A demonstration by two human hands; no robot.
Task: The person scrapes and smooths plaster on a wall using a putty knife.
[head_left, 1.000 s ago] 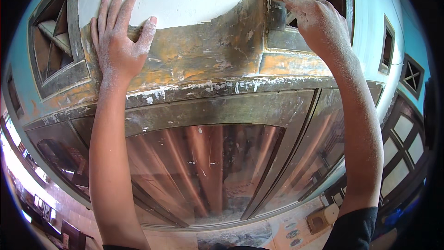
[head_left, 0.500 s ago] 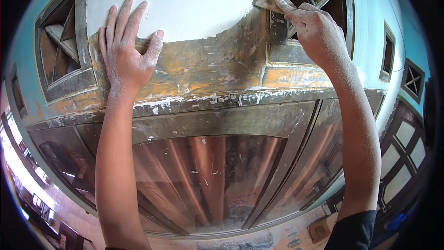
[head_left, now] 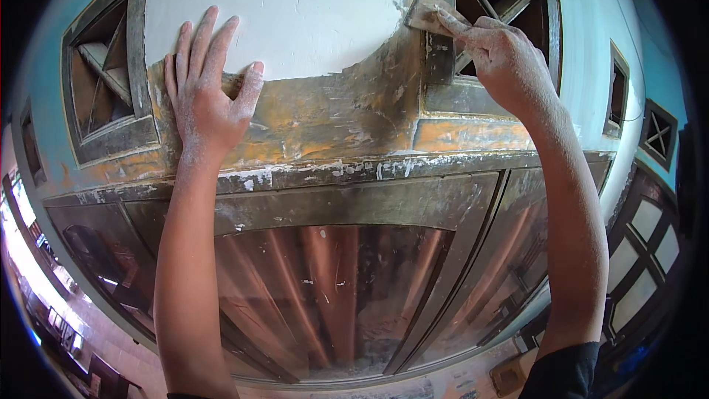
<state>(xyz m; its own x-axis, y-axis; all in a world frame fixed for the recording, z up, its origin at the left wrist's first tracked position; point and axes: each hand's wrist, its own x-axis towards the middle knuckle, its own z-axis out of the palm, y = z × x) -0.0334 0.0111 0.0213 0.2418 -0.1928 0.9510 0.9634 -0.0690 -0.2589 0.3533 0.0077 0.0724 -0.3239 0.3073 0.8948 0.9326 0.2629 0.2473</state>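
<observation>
My left hand [head_left: 210, 100] rests flat with fingers spread, across the lower edge of a white coated panel [head_left: 295, 22] and the bare brownish-orange strip [head_left: 317, 118] under it. In my right hand [head_left: 502, 55] is a flat-bladed scraper [head_left: 428, 13], its blade against the panel's right edge beside the dark wooden frame. The index finger stretches along the tool, and the other fingers curl round it. White dust covers both hands and forearms. The scraper's handle is mostly hidden in my grip.
Square openings with crossed slats stand on both sides, a left vent [head_left: 107, 70] and a right vent [head_left: 502, 7]. Below runs a paint-spotted ledge [head_left: 332, 170] over glazed wooden doors with a curtain [head_left: 317, 288]. A brown object [head_left: 509, 377] lies on the floor at lower right.
The wall sits slightly lower in the picture. The scraper stays at the panel's right edge, and my left hand keeps its place on the wall.
</observation>
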